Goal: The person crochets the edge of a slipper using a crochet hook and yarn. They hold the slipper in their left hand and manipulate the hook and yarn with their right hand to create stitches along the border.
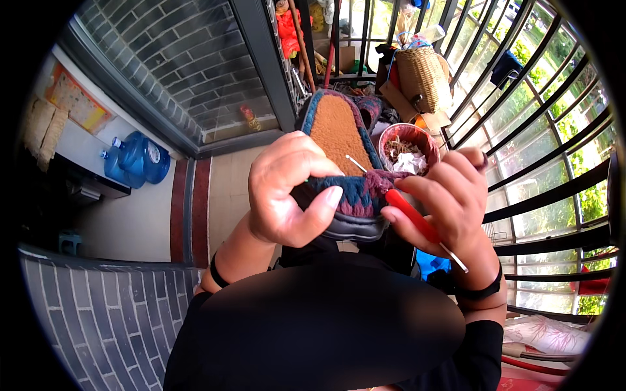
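Note:
A slipper (342, 132) with a tan fleece insole, a dark moulded sole and a knitted edge of teal and maroon yarn is held up before my chest. My left hand (296, 188) pinches its near end between thumb and fingers. In my right hand (445, 198) is a crochet hook (413, 215) with a red handle. The metal tip passes through the knitted edge and shows above the insole. Maroon yarn (379, 182) wraps around the shaft and runs towards my right fingers.
Just beyond the slipper stands a lined bin (408, 146) holding scraps and white tissue. A woven basket (423, 80) and another knitted slipper (369, 110) are farther off. Metal railings (538, 195) curve along the right. Blue water bottles (142, 156) stand beyond the doorway at left.

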The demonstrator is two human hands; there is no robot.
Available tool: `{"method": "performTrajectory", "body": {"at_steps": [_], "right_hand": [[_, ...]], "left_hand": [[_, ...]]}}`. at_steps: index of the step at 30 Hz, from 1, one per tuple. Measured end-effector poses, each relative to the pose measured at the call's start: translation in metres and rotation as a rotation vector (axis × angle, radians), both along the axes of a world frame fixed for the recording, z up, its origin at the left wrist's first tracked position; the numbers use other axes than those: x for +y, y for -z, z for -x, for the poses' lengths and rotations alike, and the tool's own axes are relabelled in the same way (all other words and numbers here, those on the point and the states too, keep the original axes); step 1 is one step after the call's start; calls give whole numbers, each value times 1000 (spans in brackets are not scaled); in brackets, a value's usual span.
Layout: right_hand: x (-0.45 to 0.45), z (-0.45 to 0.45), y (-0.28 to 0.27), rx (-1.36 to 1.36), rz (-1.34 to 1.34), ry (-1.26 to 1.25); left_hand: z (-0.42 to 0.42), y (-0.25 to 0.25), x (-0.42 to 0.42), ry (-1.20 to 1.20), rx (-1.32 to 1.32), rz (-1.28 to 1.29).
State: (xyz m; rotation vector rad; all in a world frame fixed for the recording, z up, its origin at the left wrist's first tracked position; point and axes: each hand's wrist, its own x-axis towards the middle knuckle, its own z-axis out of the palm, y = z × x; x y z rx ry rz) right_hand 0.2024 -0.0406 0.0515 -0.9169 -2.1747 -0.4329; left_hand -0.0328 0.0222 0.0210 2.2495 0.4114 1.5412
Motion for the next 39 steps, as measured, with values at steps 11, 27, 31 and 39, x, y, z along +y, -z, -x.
{"method": "performTrajectory", "body": {"at_steps": [11, 27, 31, 39], "right_hand": [[-20, 4, 13, -50, 4, -140], [-24, 12, 25, 168, 384, -721], [-35, 8, 9, -108, 84, -545], [-19, -5, 23, 496, 924, -950]], "left_hand": [[12, 19, -5, 519, -173, 686], [-1, 54, 4, 1348, -207, 760], [-1, 56, 3, 1366, -221, 777], [-4, 51, 1, 1369, -184, 728]]}}
